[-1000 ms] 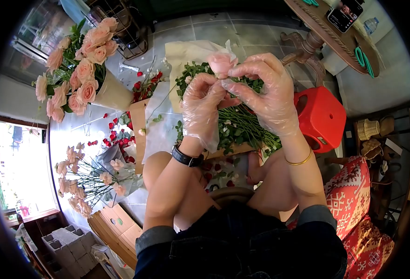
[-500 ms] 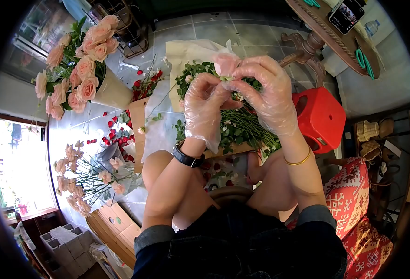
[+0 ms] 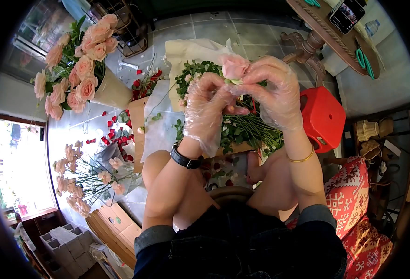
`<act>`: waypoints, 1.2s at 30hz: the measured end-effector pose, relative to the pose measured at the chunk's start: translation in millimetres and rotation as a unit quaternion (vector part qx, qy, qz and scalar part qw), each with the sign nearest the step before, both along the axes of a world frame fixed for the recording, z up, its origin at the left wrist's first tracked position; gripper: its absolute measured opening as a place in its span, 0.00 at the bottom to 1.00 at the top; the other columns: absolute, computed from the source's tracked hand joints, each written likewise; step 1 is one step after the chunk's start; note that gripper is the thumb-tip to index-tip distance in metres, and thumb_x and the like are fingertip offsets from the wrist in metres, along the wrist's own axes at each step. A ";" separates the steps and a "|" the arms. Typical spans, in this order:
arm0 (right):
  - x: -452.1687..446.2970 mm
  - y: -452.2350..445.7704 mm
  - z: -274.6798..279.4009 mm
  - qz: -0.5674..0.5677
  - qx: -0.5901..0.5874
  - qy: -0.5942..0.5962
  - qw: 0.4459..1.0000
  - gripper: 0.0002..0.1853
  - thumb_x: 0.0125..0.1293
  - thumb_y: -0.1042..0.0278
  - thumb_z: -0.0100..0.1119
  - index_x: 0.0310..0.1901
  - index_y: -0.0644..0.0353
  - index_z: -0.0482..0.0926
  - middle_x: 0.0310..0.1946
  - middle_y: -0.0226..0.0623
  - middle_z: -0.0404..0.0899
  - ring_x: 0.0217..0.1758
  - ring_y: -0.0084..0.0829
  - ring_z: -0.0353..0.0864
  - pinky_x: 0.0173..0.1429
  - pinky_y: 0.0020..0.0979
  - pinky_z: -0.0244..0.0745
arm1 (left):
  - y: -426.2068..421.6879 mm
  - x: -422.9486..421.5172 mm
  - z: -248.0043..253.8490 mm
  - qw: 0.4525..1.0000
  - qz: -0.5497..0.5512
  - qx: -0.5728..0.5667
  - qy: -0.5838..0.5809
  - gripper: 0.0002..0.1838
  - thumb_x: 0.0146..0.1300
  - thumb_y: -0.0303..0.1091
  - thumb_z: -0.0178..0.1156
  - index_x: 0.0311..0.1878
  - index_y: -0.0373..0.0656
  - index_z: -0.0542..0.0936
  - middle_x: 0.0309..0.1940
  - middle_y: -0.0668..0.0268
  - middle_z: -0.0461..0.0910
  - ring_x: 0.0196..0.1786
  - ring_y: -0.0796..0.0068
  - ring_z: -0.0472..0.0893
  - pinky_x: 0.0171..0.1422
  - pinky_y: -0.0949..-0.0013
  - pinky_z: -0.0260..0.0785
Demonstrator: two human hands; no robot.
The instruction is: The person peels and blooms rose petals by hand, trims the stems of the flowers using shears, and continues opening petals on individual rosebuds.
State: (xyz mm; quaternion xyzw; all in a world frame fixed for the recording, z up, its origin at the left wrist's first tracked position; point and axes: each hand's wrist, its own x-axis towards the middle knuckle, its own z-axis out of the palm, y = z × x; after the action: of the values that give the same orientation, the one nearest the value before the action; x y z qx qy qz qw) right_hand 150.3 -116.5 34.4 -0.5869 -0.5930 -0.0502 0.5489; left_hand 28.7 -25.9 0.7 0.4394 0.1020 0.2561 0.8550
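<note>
Sitting with knees apart, a person [image 3: 242,242] has red patterned fabric [image 3: 353,195] at the near right and flattened cardboard [image 3: 121,221] at the near left. Beyond the cardboard, long-stemmed pale flowers [image 3: 75,186] lie on the left. A dark watch [image 3: 185,159] circles the left wrist and a gold bracelet [image 3: 302,157] the right; both hands wear clear plastic gloves. Farther on, the left hand [image 3: 205,109] pinches a pink rose [image 3: 235,67] just beneath its bloom, while the right hand [image 3: 277,90] has thumb and fingers closed on the bloom's lower right side. The rose is raised above a heap of leafy green stems [image 3: 246,125]; a red stool [image 3: 325,118] stands to the right. At the far left, more pink roses [image 3: 86,69] fill a pale vase [image 3: 114,90]; at the far right, a carved wooden desk [image 3: 323,30] carries a phone [image 3: 347,16] and green-handled scissors [image 3: 365,64].
</note>
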 end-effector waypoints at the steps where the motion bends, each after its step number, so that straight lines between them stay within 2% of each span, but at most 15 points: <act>1: 1.9 -0.1 -1.9 0.017 0.001 0.019 1.000 0.08 0.43 0.76 0.67 0.26 0.61 0.78 0.26 0.34 0.77 0.32 0.29 0.78 0.38 0.25 0.72 | -0.1 -0.7 1.2 1.000 0.000 0.000 0.000 0.05 0.62 0.28 0.54 0.31 0.44 0.68 0.24 0.70 0.69 0.24 0.85 0.68 0.33 0.68 0.79; 7: 3.5 -0.4 -3.0 0.053 -0.019 0.082 0.995 0.08 0.43 0.77 0.67 0.26 0.62 0.77 0.28 0.33 0.76 0.33 0.28 0.76 0.38 0.26 0.70 | 2.2 -3.5 2.3 0.999 -0.045 -0.009 0.005 0.04 0.62 0.28 0.53 0.32 0.43 0.68 0.25 0.69 0.70 0.24 0.83 0.68 0.34 0.67 0.78; 9: -1.7 0.6 -0.2 0.045 -0.036 0.090 0.994 0.09 0.42 0.77 0.68 0.26 0.62 0.77 0.29 0.34 0.75 0.34 0.29 0.75 0.39 0.27 0.70 | -0.5 -2.8 2.7 0.996 0.047 0.062 0.043 0.05 0.61 0.27 0.54 0.33 0.43 0.68 0.25 0.69 0.71 0.24 0.83 0.69 0.35 0.67 0.78; 11: -12.5 5.1 4.5 -0.071 0.001 -0.115 0.991 0.11 0.42 0.75 0.68 0.28 0.60 0.76 0.27 0.33 0.75 0.30 0.33 0.74 0.35 0.29 0.70 | -1.0 -2.9 0.8 0.994 0.075 0.072 0.020 0.05 0.61 0.26 0.54 0.34 0.42 0.67 0.25 0.69 0.71 0.24 0.83 0.69 0.35 0.68 0.77; 16: -18.3 11.0 -3.1 -0.082 0.051 -0.150 0.984 0.12 0.41 0.73 0.68 0.29 0.58 0.75 0.26 0.32 0.73 0.30 0.36 0.73 0.33 0.31 0.69 | -2.4 -2.7 0.6 0.991 0.111 0.074 0.019 0.06 0.60 0.23 0.54 0.35 0.42 0.66 0.26 0.68 0.72 0.25 0.83 0.70 0.34 0.71 0.75; 19: -19.3 10.3 -2.5 -0.109 0.051 -0.160 0.980 0.11 0.42 0.74 0.68 0.29 0.58 0.75 0.27 0.32 0.74 0.31 0.37 0.73 0.34 0.32 0.69 | -3.7 -2.7 0.7 0.993 0.108 0.038 0.011 0.06 0.60 0.21 0.53 0.33 0.40 0.66 0.26 0.69 0.70 0.26 0.84 0.72 0.34 0.71 0.78; 22: -16.5 8.6 -1.8 -0.092 0.029 -0.135 0.986 0.10 0.44 0.74 0.66 0.30 0.59 0.76 0.28 0.34 0.75 0.31 0.35 0.74 0.34 0.30 0.69 | -3.5 -2.5 0.4 0.997 0.076 0.030 -0.010 0.05 0.60 0.22 0.53 0.33 0.40 0.66 0.26 0.69 0.70 0.25 0.84 0.71 0.34 0.70 0.78; 24: -13.7 5.1 0.9 -0.028 -0.005 -0.008 1.000 0.08 0.49 0.75 0.64 0.32 0.61 0.76 0.29 0.34 0.76 0.30 0.30 0.75 0.35 0.27 0.70 | -4.8 -3.2 2.0 0.999 0.031 -0.006 0.003 0.04 0.63 0.28 0.52 0.35 0.45 0.67 0.27 0.69 0.71 0.24 0.83 0.69 0.35 0.68 0.76; 25: -11.3 3.9 0.3 -0.028 -0.005 -0.008 1.000 0.08 0.49 0.75 0.64 0.32 0.61 0.76 0.29 0.34 0.76 0.30 0.30 0.75 0.35 0.27 0.70 | -4.4 -3.1 3.2 0.999 0.031 -0.006 0.003 0.04 0.63 0.28 0.52 0.35 0.45 0.67 0.27 0.69 0.71 0.24 0.83 0.69 0.35 0.68 0.76; 28: -4.5 1.4 -4.1 0.054 0.090 0.236 0.966 0.04 0.55 0.76 0.60 0.33 0.64 0.77 0.28 0.28 0.77 0.30 0.19 0.73 0.33 0.22 0.68 | -0.7 -3.4 8.0 0.997 0.052 -0.060 0.018 0.04 0.62 0.26 0.53 0.32 0.42 0.68 0.24 0.67 0.71 0.23 0.84 0.70 0.32 0.67 0.78; 30: 6.5 -10.6 0.7 0.055 0.027 0.280 0.958 0.05 0.55 0.74 0.61 0.33 0.64 0.77 0.27 0.26 0.76 0.30 0.18 0.73 0.33 0.21 0.68 | 3.9 -5.6 10.7 0.996 0.041 -0.085 0.002 0.04 0.63 0.28 0.53 0.33 0.42 0.69 0.24 0.67 0.71 0.22 0.84 0.69 0.32 0.67 0.78; 31: 11.1 -12.0 1.8 0.055 0.028 0.280 0.958 0.05 0.55 0.74 0.61 0.33 0.64 0.77 0.27 0.26 0.76 0.30 0.18 0.73 0.33 0.21 0.68 | 7.0 -6.0 8.9 0.997 0.032 -0.064 0.011 0.04 0.64 0.30 0.52 0.35 0.42 0.70 0.25 0.68 0.71 0.22 0.84 0.69 0.32 0.67 0.78; 33: 18.7 -12.5 3.4 0.123 -0.112 0.164 0.972 0.08 0.54 0.72 0.62 0.35 0.64 0.77 0.25 0.28 0.76 0.28 0.19 0.72 0.32 0.22 0.67 | 7.8 -7.2 12.5 0.997 0.034 -0.064 0.020 0.04 0.64 0.31 0.51 0.36 0.41 0.70 0.25 0.68 0.71 0.23 0.84 0.69 0.33 0.67 0.78; 34: 18.8 -12.5 1.5 0.122 -0.112 0.164 0.973 0.08 0.54 0.72 0.62 0.35 0.64 0.77 0.25 0.28 0.76 0.28 0.19 0.72 0.32 0.22 0.67 | 7.9 -7.3 14.0 0.997 0.037 -0.065 0.030 0.05 0.64 0.31 0.51 0.37 0.40 0.70 0.25 0.68 0.71 0.23 0.84 0.69 0.33 0.67 0.78; 36: 16.5 -11.5 -3.7 0.043 -0.105 0.110 0.987 0.09 0.54 0.70 0.63 0.36 0.63 0.78 0.24 0.30 0.76 0.27 0.21 0.71 0.32 0.22 0.67 | 8.4 -6.7 12.2 0.997 0.025 -0.067 0.022 0.05 0.65 0.32 0.51 0.37 0.40 0.70 0.26 0.68 0.71 0.23 0.84 0.69 0.33 0.67 0.78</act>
State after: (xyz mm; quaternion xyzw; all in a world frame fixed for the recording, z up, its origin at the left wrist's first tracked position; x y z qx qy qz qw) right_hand 166.8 -128.1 30.7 -0.6172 -0.5561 0.1008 0.5475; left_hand 22.0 -17.5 12.9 0.3837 0.1489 0.2605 0.8734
